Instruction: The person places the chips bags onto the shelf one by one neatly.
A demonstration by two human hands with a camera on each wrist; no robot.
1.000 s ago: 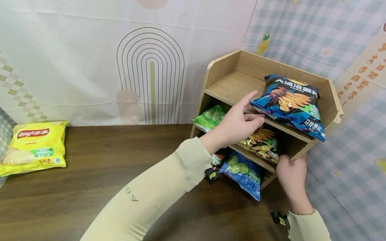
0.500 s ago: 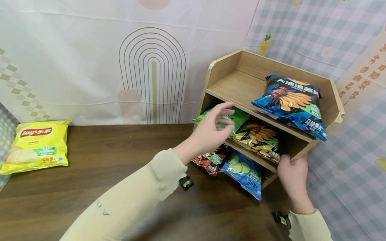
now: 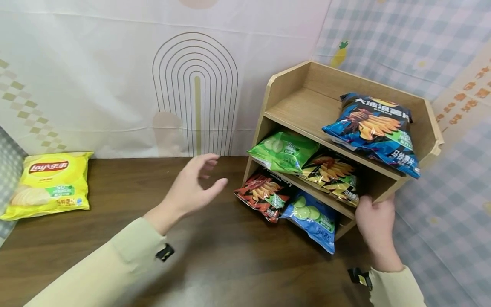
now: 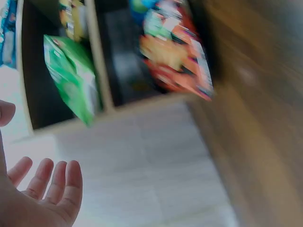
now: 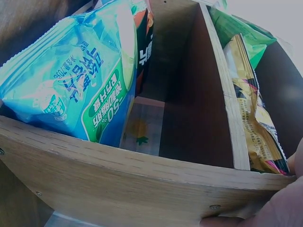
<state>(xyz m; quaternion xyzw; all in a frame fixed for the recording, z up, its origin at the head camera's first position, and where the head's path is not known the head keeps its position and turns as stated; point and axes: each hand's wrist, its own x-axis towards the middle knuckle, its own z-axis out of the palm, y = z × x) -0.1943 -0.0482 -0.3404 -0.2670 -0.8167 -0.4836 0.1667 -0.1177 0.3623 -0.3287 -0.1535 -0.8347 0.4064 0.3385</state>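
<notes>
My left hand [image 3: 188, 187] hovers over the table left of the wooden shelf [image 3: 295, 100], its fingers loosely bent and holding nothing. With the thumb inside and fingers outside, my right hand [image 3: 376, 217] grips the shelf's right side panel [image 5: 142, 165]. On the top board lies a blue-black chip bag [image 3: 374, 128], overhanging the front edge. The middle tier holds a green chip bag [image 3: 285, 151] beside a black-gold chip bag [image 3: 331, 175]. Below them, a red-black chip bag [image 3: 264, 194] and a blue chip bag [image 3: 310, 217] stick out from the bottom tier.
A yellow Lay's chip bag [image 3: 50, 185] leans at the far left of the brown table [image 3: 230, 264]. A white printed cloth [image 3: 115, 85] hangs behind, and a checked cloth [image 3: 452, 226] closes off the right side by the shelf.
My left hand has drawn away from the top board's front edge, down and left past the green bag, to above the table. My right hand has kept its grip on the shelf.
</notes>
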